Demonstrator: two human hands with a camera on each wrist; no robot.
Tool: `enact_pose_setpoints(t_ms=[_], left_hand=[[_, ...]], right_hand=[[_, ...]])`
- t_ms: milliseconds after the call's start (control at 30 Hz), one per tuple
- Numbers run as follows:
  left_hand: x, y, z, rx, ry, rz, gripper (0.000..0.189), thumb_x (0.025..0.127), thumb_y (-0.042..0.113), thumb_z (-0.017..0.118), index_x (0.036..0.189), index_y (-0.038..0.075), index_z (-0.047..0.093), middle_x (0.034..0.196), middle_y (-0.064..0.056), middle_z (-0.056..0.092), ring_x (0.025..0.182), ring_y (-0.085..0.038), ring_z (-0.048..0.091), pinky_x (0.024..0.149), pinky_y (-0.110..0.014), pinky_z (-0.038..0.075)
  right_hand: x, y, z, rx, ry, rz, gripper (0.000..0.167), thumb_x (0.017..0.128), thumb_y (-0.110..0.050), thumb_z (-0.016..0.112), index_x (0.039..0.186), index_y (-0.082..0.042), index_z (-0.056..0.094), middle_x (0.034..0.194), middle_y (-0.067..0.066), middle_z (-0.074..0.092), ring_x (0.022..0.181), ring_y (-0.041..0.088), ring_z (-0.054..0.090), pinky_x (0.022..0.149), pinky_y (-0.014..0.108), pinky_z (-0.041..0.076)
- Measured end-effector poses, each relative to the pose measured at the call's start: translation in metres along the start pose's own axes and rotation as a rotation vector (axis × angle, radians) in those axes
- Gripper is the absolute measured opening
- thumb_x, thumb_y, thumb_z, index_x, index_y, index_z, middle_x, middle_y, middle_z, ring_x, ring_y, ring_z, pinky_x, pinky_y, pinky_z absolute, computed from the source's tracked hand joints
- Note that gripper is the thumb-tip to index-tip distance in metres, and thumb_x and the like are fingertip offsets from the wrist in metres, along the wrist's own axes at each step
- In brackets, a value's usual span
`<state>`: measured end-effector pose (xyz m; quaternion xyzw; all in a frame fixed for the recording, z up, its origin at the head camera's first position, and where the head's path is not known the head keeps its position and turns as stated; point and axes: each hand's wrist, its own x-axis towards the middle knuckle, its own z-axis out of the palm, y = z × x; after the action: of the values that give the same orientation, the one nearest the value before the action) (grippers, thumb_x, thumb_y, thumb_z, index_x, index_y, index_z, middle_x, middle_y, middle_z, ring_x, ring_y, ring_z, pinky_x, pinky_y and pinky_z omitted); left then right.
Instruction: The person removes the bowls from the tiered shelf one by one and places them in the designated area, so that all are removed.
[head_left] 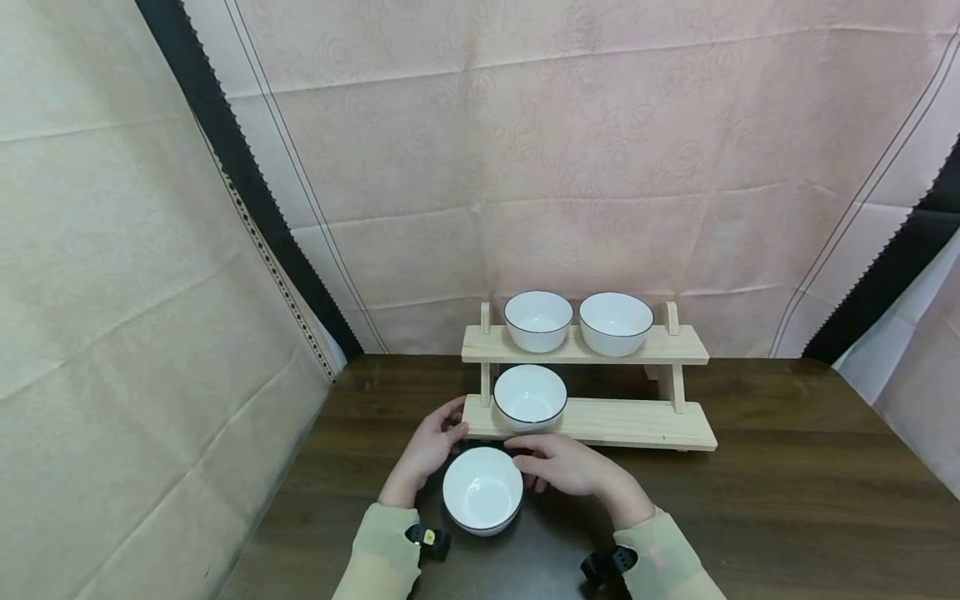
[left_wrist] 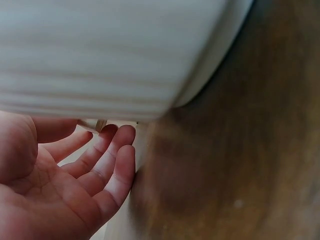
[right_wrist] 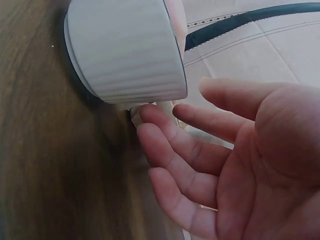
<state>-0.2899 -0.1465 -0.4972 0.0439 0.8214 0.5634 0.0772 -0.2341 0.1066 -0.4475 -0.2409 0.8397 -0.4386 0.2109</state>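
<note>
A white bowl (head_left: 482, 490) with a dark rim and ribbed outside stands on the table, between my two hands. My left hand (head_left: 432, 446) is at its far left side, fingers loosely bent, fingertips right by the left end of the wooden shelf's lower board (head_left: 630, 422). To the bowl's right, my right hand (head_left: 564, 467) has its fingers relaxed and spread, with the thumb near the rim. In the right wrist view a gap shows between the thumb and the ribbed bowl (right_wrist: 127, 55). Another bowl (head_left: 530, 395) sits on the lower board's left part.
Two matching bowls, a left one (head_left: 538, 322) and a right one (head_left: 616, 324), stand side by side on the upper board (head_left: 480, 343). The shelf stands at the back of the dark wooden table (head_left: 810, 450). Pale cloth walls (head_left: 600, 150) rise behind and beside it.
</note>
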Motion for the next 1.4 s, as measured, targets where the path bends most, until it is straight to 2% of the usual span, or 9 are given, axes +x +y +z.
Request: enact_pose_setpoints(t_ms=[167, 300, 533, 733, 1000, 1300, 1400], left_hand=[[0.0, 0.0, -0.001, 0.0, -0.002, -0.003, 0.047, 0.095, 0.026, 0.054, 0.14, 0.027, 0.041, 0.121, -0.006, 0.051, 0.096, -0.02, 0.056, 0.074, -0.033, 0.05], [0.0, 0.001, -0.001, -0.005, -0.003, -0.007, 0.047, 0.094, 0.025, 0.054, 0.14, 0.027, 0.042, 0.121, -0.006, 0.051, 0.095, -0.02, 0.056, 0.074, -0.033, 0.05], [0.001, 0.0, -0.001, -0.007, -0.003, -0.008, 0.047, 0.094, 0.025, 0.054, 0.14, 0.027, 0.042, 0.121, -0.006, 0.051, 0.095, -0.02, 0.056, 0.074, -0.033, 0.05], [0.001, -0.001, -0.001, -0.007, -0.005, -0.008, 0.047, 0.095, 0.026, 0.053, 0.14, 0.027, 0.042, 0.12, -0.006, 0.051, 0.095, -0.02, 0.056, 0.074, -0.033, 0.05], [0.0, 0.0, 0.0, -0.005, -0.005, -0.004, 0.048, 0.095, 0.025, 0.053, 0.141, 0.026, 0.041, 0.12, -0.006, 0.051, 0.095, -0.02, 0.056, 0.074, -0.033, 0.05], [-0.001, 0.001, -0.001, -0.007, -0.015, -0.003, 0.048, 0.095, 0.027, 0.053, 0.141, 0.026, 0.04, 0.121, -0.006, 0.051, 0.096, -0.02, 0.056, 0.075, -0.033, 0.051], [-0.001, 0.001, -0.001, -0.005, -0.017, 0.001, 0.048, 0.095, 0.027, 0.053, 0.141, 0.026, 0.04, 0.121, -0.006, 0.051, 0.096, -0.02, 0.056, 0.076, -0.033, 0.051]], right_hand=[[-0.003, 0.0, -0.004, -0.053, 0.024, -0.009, 0.045, 0.096, -0.039, 0.049, 0.135, -0.017, 0.05, 0.087, 0.002, 0.067, 0.077, 0.022, 0.064, 0.067, 0.033, 0.05], [-0.007, -0.003, -0.01, -0.081, 0.035, -0.008, 0.044, 0.096, -0.042, 0.048, 0.135, -0.021, 0.049, 0.087, 0.002, 0.068, 0.078, 0.019, 0.064, 0.07, 0.033, 0.049], [-0.018, -0.013, -0.024, -0.032, 0.068, -0.002, 0.04, 0.095, -0.041, 0.05, 0.129, -0.022, 0.056, 0.088, 0.005, 0.067, 0.081, 0.02, 0.063, 0.074, 0.038, 0.051], [-0.025, -0.02, -0.034, 0.036, 0.104, -0.016, 0.035, 0.096, -0.034, 0.05, 0.124, -0.016, 0.058, 0.092, 0.008, 0.066, 0.085, 0.024, 0.064, 0.08, 0.042, 0.052], [-0.025, -0.022, -0.046, 0.03, 0.193, -0.071, 0.032, 0.096, -0.033, 0.05, 0.122, -0.016, 0.059, 0.09, 0.009, 0.066, 0.081, 0.024, 0.063, 0.074, 0.041, 0.052], [-0.02, -0.027, -0.05, 0.099, 0.291, -0.055, 0.033, 0.096, -0.034, 0.051, 0.125, -0.021, 0.058, 0.091, 0.009, 0.067, 0.082, 0.025, 0.064, 0.075, 0.043, 0.052], [-0.015, -0.025, -0.05, 0.122, 0.356, -0.046, 0.031, 0.096, -0.031, 0.051, 0.123, -0.019, 0.059, 0.088, 0.01, 0.067, 0.08, 0.025, 0.064, 0.074, 0.043, 0.052]])
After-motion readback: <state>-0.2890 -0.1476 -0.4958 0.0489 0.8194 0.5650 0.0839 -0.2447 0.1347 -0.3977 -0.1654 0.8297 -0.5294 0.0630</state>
